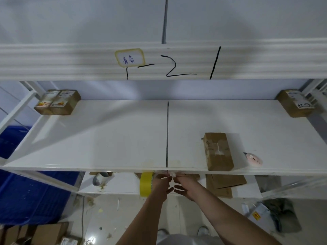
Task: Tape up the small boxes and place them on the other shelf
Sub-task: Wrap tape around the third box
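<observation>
Mid-task: one small box [218, 151] lies at lower right on the shelf [106, 135], untaped as far as I can judge, while my left grip [160, 183] and right grip [184, 185], below centre, pinch a tape strip [168, 173] off the yellow roll [146, 183].

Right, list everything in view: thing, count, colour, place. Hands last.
Shelf board: one, white, centre.
Nearest box: one, brown, front right of the shelf.
Back-left boxes: two, brown, labelled, side by side.
Back-right box: one, brown, labelled.
Cutter: one, pinkish, right of the nearest box.
Tape roll: one, yellow, below the shelf edge, on the left wrist.
Flat cardboard: brown, lower shelf.
Left hand: pinching clear tape.
Right hand: pinching the same tape.
</observation>
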